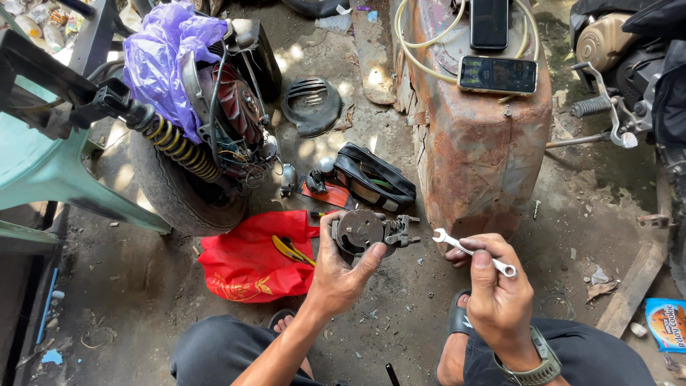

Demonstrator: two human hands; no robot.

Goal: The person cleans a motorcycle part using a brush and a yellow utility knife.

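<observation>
My left hand (341,275) is closed around a dark, greasy round engine part (366,230), thumb over its near face and fingers wrapped behind, holding it up above the dirt floor (143,286) just in front of my knees. A small bracket with bolts sticks out of the part's right side. My right hand (500,293) is clamped on a small silver combination wrench (471,251), pinched between thumb and fingers; its open end points left toward the part and sits just beside the bracket, not touching it as far as I can tell. A watch with an olive strap (539,364) sits on that wrist.

Below the part, on the ground to my left, lies a red cloth bag (243,268) with yellow-handled pliers (289,250) resting on it. Behind it stands a scooter rear wheel (179,186) with a yellow-coiled shock absorber (175,143) and an exposed engine, partly draped with a purple plastic bag (168,50). A black pouch (375,179) lies near a rusty metal tank (479,143); two phones (496,75) rest on top of the tank, beside a looped yellowish hose (414,50).
</observation>
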